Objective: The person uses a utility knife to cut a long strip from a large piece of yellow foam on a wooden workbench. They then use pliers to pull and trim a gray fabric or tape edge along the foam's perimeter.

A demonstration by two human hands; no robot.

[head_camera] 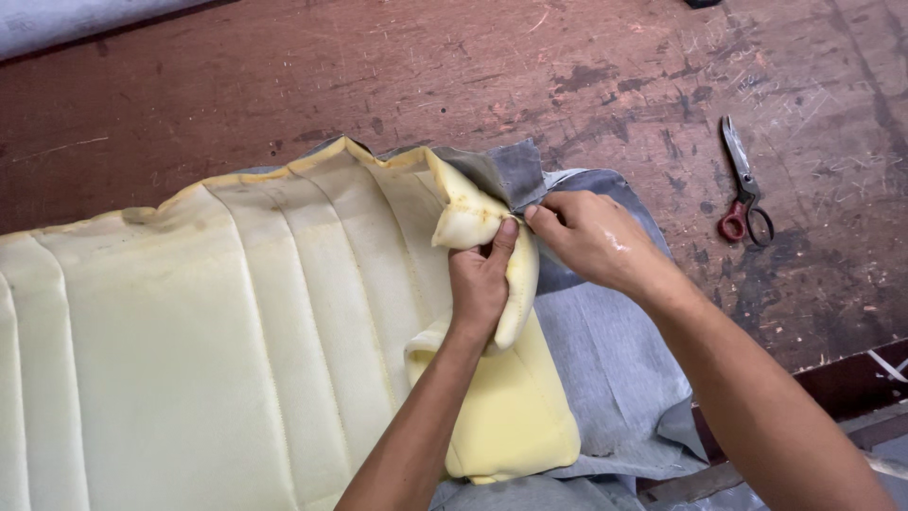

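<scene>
The left hand [480, 282] is closed around a folded corner of yellow foam [236, 322]. Just beside it, the right hand [591, 238] pinches grey fabric [615, 369] at that corner. Scissors [744, 185] lie well right.

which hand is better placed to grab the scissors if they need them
Right hand, probably. The scissors lie on the worn table to its right, and it only pinches the grey fabric. The left hand grips the folded yellow foam and sits farther away.
</scene>
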